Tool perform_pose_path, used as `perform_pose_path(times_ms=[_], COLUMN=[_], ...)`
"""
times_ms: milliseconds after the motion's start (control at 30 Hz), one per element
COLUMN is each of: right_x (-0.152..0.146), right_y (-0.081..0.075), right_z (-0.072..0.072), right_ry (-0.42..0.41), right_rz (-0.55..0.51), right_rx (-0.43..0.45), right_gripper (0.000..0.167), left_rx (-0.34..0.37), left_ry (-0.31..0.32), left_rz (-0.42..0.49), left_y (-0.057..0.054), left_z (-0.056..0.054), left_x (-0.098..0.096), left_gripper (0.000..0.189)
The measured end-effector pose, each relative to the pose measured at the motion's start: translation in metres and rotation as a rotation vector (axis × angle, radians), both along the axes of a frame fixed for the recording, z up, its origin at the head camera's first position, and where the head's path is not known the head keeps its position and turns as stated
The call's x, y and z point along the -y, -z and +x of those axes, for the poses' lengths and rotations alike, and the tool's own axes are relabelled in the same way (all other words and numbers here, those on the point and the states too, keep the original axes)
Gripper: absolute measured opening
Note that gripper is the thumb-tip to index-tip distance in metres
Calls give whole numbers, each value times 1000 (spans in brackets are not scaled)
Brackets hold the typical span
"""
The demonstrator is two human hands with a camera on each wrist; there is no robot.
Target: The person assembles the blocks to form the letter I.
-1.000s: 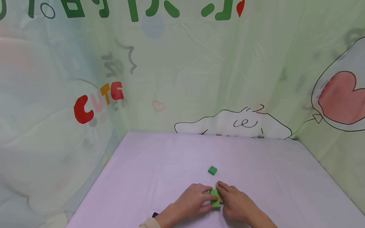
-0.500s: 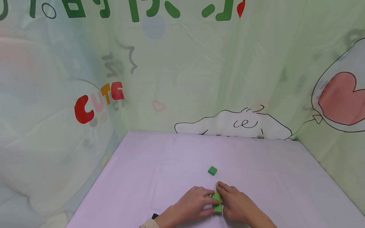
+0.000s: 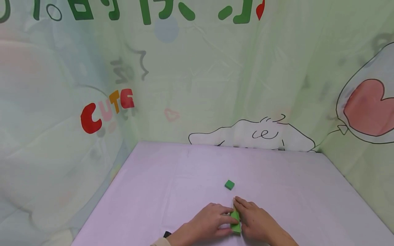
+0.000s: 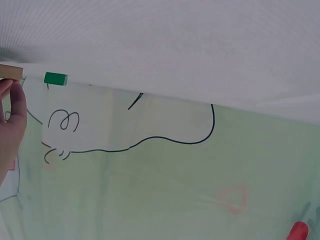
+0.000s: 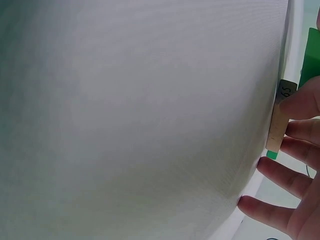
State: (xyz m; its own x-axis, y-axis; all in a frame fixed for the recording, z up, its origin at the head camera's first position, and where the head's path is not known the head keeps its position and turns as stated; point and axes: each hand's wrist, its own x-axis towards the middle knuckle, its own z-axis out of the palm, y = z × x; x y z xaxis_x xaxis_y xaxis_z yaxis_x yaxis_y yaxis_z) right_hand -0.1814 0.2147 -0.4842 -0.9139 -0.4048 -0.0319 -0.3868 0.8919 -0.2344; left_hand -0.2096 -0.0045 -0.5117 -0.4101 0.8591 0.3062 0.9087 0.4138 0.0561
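Observation:
A light green block (image 3: 235,222), longer than wide, is gripped by my left hand (image 3: 209,222), its fingers over the top and sides. Right beside it lies a bare wooden block (image 5: 278,127), dark at one end with handwritten marks like "65". The thumb and two fingers of my right hand (image 5: 300,170) hold this wooden block on the table, while the other fingers rest on the cloth. In the head view the right hand covers most of the wood. Beyond the hands lies a small dark green block (image 3: 229,185), touched by neither.
A pale lilac cloth covers the table (image 3: 184,164). Printed curtains (image 3: 197,85) stand along the back and both sides. Near the left forearm a small black object (image 3: 167,234) is partly hidden.
My left hand has slid the light green block toward me and slightly right, along the right hand. The right hand and the dark green block stay about where they were.

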Motion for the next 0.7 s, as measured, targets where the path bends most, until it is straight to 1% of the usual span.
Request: perform_pose_path(times_ms=[133, 233, 433, 700], right_x=[0, -1, 0, -1], right_y=[0, 0, 1, 1], right_z=[0, 0, -1, -1], right_ry=[-6, -9, -9, -13], right_rz=[-3, -6, -5, -4], right_rx=[-1, 1, 10, 11], right_gripper=[62, 63, 64, 64], left_rx=[28, 29, 3, 28], left_ry=[6, 11, 20, 27], left_rz=[6, 3, 4, -3], left_y=[1, 1, -1, 0], left_z=[0, 0, 2, 2], left_x=[-1, -1, 0, -1], left_gripper=[30, 31, 30, 31])
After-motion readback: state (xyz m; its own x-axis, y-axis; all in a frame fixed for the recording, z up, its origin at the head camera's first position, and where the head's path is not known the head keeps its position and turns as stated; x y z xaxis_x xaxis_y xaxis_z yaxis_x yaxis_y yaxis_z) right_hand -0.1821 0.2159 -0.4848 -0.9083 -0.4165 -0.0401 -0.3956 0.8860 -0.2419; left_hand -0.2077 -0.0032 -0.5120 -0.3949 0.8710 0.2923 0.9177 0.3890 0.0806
